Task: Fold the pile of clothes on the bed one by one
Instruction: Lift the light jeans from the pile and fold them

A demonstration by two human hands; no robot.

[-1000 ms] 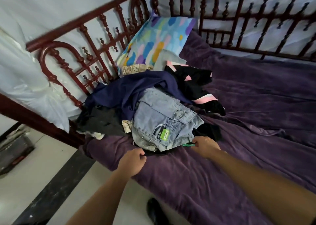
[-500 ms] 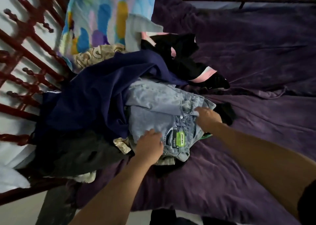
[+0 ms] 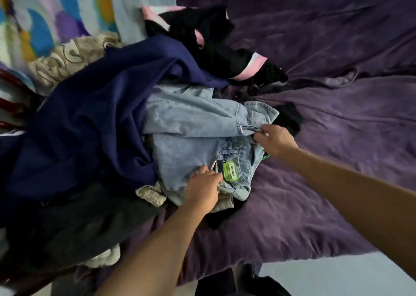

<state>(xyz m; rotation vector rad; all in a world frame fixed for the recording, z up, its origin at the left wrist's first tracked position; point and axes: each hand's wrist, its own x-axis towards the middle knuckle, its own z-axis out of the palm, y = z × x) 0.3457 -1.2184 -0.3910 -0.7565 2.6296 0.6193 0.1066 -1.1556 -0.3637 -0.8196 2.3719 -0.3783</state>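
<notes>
The pile of clothes (image 3: pixel 139 151) lies heaped on the bed (image 3: pixel 337 120), spread out ahead and to the left of both hands. On top, right under the hands, sits a pair of light-blue jeans (image 3: pixel 191 124). They are crumpled and doubled over, with pale washed denim and visible seams. A bright green tag (image 3: pixel 231 171) reading "LIGHT BLUE" is fixed near the waistband.

The right hand (image 3: pixel 275 140) pinches a fold of the waistband at the jeans' right edge, thumb and fingers curled round the denim. The left hand (image 3: pixel 202 186) rests on the near part of the jeans, its fingertips just beside the green tag. From here I cannot tell whether it grips the cloth or only lies on it.

To the left of the left hand, a big navy garment (image 3: pixel 101 120) drapes over the jeans' far side. Nearer than that, a dark grey garment (image 3: pixel 78 223) sags toward the bed's edge. Beyond the right hand lies a black garment with pink trim (image 3: pixel 209 39). Farther off to the left, a beige patterned cloth (image 3: pixel 65 61) sits against a multicoloured pillow (image 3: pixel 45 14). The bed's purple cover wrinkles away to the right of the right hand.
</notes>
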